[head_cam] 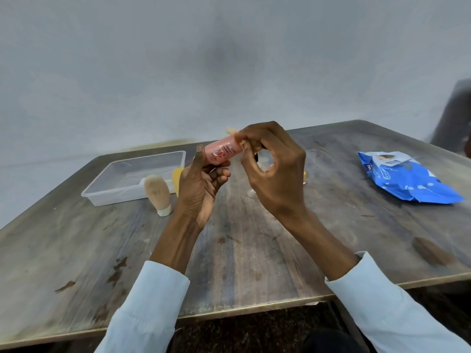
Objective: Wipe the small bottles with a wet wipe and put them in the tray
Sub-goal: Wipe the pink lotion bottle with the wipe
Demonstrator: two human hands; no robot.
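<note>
Pink bottle: small, glossy pink with a printed label, tilted, held in the air above the table, right of the tray.
Left hand: thumb and curled fingers grip the bottle's lower end.
Right hand: fingers curled round the bottle's upper end.
Tray: clear plastic.
Beige bottle: stands cap-down just in front of the tray.
Wipes pack: blue, well right of the tray.

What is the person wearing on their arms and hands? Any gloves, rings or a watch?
Both hands are bare: the left hand and the right hand show no gloves, and no rings or watch can be seen. Each arm wears a long, pale blue sleeve, the left sleeve and the right sleeve, pushed back so the wrists and part of the forearms are uncovered. The cuffs look plain, without markings.
</note>
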